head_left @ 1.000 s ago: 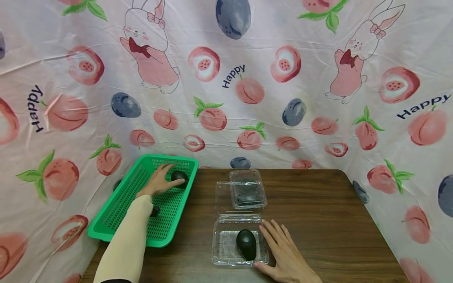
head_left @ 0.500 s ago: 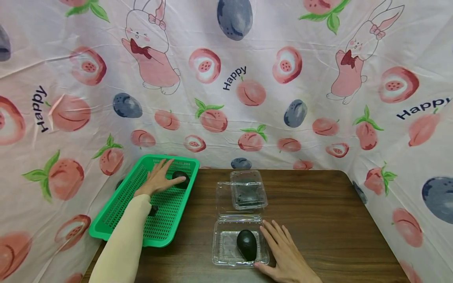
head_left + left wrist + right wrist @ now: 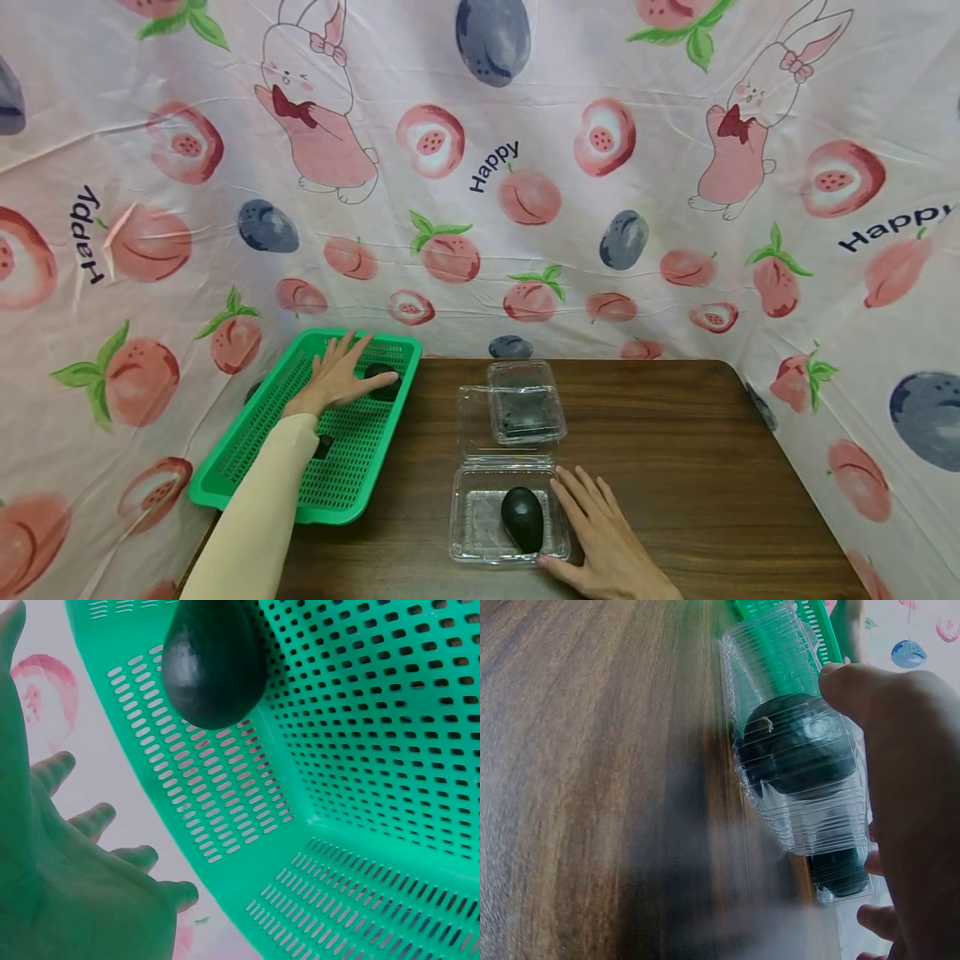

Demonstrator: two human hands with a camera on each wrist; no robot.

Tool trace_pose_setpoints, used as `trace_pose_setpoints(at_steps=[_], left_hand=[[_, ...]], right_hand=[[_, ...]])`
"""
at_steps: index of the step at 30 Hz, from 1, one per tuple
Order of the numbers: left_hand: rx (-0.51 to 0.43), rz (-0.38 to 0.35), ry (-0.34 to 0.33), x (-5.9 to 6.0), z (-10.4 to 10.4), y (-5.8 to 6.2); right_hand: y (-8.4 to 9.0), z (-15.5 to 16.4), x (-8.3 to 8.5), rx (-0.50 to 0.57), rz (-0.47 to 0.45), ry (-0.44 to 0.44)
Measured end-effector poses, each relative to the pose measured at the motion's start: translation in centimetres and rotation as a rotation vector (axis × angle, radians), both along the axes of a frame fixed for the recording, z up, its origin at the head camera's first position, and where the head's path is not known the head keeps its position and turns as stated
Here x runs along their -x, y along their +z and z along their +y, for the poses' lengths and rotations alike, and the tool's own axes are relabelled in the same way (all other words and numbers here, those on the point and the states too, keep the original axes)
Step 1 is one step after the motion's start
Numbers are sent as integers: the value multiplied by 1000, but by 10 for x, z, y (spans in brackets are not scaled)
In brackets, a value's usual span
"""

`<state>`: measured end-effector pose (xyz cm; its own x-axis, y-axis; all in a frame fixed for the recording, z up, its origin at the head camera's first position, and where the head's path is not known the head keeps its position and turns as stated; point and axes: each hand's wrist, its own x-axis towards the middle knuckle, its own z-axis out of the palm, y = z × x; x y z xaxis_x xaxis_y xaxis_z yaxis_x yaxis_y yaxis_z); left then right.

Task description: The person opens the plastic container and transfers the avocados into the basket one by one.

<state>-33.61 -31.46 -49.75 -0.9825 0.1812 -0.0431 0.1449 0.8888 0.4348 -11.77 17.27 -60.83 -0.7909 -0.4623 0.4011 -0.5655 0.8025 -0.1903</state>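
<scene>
Left hand (image 3: 337, 382): fingers spread and straight, gripping nothing, thumb tip touching a dark avocado (image 3: 382, 377) at the far end of the green basket (image 3: 247, 454); the wrist view shows the same avocado (image 3: 214, 664) resting against the basket's slotted wall (image 3: 360, 795). A second small dark item (image 3: 324, 446) lies on the basket floor, partly hidden by the cream sleeve (image 3: 262, 517); what it is cannot be told. Right hand (image 3: 607, 542): fingers straight, flat on the wooden table (image 3: 690, 467), fingertips touching the right edge of the open clear box (image 3: 480, 525), which sits right of the basket. Inside the box: one dark avocado (image 3: 522, 518), upright lid (image 3: 504, 417) hinged at its far side. Beyond the box, farther from the basket's near end: a closed clear box (image 3: 525, 402) with dark contents. Behind the basket and around the table: pink cloth (image 3: 525, 125) printed with peaches and rabbits.
</scene>
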Motion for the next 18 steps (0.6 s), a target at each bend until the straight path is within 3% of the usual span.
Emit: trace_pose_setpoints(at_steps=[18], left_hand=[[25, 88, -79, -13, 6, 10]], right_hand=[[-1, -2, 0, 0, 72, 17]])
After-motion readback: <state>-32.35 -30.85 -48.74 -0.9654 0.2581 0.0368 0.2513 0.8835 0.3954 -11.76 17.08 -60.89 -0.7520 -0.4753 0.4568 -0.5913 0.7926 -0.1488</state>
